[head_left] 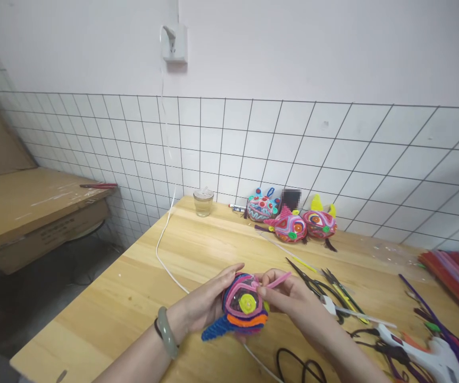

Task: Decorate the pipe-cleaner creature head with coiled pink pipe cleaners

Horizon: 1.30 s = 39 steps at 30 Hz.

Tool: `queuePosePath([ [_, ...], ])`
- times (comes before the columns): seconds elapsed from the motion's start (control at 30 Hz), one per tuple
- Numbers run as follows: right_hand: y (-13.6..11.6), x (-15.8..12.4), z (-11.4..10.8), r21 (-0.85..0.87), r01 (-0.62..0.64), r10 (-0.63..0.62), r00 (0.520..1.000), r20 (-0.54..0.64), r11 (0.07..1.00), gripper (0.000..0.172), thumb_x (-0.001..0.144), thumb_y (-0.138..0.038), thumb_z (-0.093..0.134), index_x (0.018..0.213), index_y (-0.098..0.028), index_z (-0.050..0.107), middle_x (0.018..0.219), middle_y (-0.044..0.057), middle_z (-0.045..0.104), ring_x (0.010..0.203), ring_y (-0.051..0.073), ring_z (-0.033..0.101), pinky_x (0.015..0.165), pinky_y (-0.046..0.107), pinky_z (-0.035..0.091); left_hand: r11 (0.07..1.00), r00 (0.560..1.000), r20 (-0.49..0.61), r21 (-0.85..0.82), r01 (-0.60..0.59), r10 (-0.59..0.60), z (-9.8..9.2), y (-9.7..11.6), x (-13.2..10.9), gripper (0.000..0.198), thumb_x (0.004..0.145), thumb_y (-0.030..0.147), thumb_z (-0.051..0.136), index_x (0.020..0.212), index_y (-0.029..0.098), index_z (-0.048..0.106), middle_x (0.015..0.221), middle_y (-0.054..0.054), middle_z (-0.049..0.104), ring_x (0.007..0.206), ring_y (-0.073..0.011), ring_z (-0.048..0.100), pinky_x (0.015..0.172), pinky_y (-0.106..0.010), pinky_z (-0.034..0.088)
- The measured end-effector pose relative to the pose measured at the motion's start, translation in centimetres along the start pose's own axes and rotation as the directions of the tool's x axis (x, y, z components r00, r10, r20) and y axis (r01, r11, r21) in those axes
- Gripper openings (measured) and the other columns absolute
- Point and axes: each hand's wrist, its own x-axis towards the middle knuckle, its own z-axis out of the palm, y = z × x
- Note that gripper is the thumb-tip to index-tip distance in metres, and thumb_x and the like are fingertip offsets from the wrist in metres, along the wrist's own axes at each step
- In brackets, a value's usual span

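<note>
A round fish-like ornament (233, 320) covered in coiled pipe cleaners rests in my left hand (209, 295), which cups it from the left side. It has a yellow button-like eye, a pink ring round that eye, an orange band and a blue fin at the lower left. Between the thumb and fingers of my right hand (289, 292) is a pink pipe cleaner (280, 280). One end of the strip lies against the ornament's upper edge and the free end points up to the right. My left fingers are partly hidden behind the ornament.
Finished-looking ornaments (291, 226) stand by the tiled wall, near a glass cup (203, 203). To the right lie scissors (313, 282), a white hot glue gun (424, 354) and striped bundles of pipe cleaners (452, 282). A white cable (163, 234) crosses the wooden table (105, 314).
</note>
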Motion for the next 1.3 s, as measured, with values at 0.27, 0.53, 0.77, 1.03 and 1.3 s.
queuePosePath([
  [0.27,-0.8,-0.2,0.5,-0.029,0.029,-0.029,1.000,-0.008,0.999,0.039,0.060,-0.050,0.077,0.063,-0.019,0.053,0.069,0.000,0.058,0.066,0.015,0.054,0.061,0.028,0.045,0.994,0.997,-0.035,0.092,0.066,-0.063,1.1,0.6,-0.6,0.044,0.080,0.024,0.064,0.122,0.020,0.051,0.117,-0.010,0.063,0.097,-0.0185,0.062,0.083,-0.030,0.043],
  [0.53,-0.6,-0.3,0.6,-0.038,0.098,-0.096,0.994,0.043,0.994,0.036,0.067,-0.049,0.072,0.066,-0.020,0.052,0.072,0.001,0.060,0.070,0.017,0.055,0.065,0.029,0.045,0.988,0.998,-0.039,0.143,0.056,-0.050,1.1,0.6,-0.6,0.047,0.078,0.021,0.064,0.123,0.021,0.052,0.117,-0.009,0.062,0.092,-0.0168,0.062,0.080,-0.027,0.041],
  [0.77,0.0,-0.3,-0.2,0.022,0.109,-0.110,0.989,0.099,0.994,0.028,0.074,-0.041,0.070,0.068,-0.021,0.052,0.078,0.001,0.062,0.077,0.018,0.057,0.070,0.029,0.044,0.995,0.998,0.056,0.101,0.005,-0.010,0.9,0.5,-0.6,0.042,0.080,0.035,0.061,0.120,0.022,0.056,0.120,-0.009,0.061,0.103,-0.0207,0.059,0.086,-0.032,0.041],
  [1.03,-0.8,-0.3,-1.0,0.061,0.071,-0.079,0.988,0.136,0.996,0.028,0.072,-0.038,0.073,0.070,-0.020,0.053,0.082,0.000,0.061,0.079,0.016,0.056,0.071,0.027,0.043,0.988,0.992,0.106,0.148,0.050,-0.066,0.6,0.8,-1.0,0.047,0.079,0.040,0.062,0.123,0.026,0.055,0.135,-0.008,0.052,0.119,-0.0262,0.050,0.091,-0.038,0.041],
  [1.3,-1.3,-0.9,-1.7,0.027,0.052,-0.058,0.955,0.292,0.998,0.023,0.076,-0.031,0.071,0.073,-0.019,0.051,0.082,0.000,0.058,0.080,0.014,0.055,0.073,0.027,0.043,0.971,0.988,0.106,0.223,0.083,-0.109,1.2,0.4,-1.3,0.081,0.067,0.025,0.077,0.137,0.022,0.037,0.137,-0.012,0.050,0.120,-0.0273,0.050,0.097,-0.040,0.037],
])
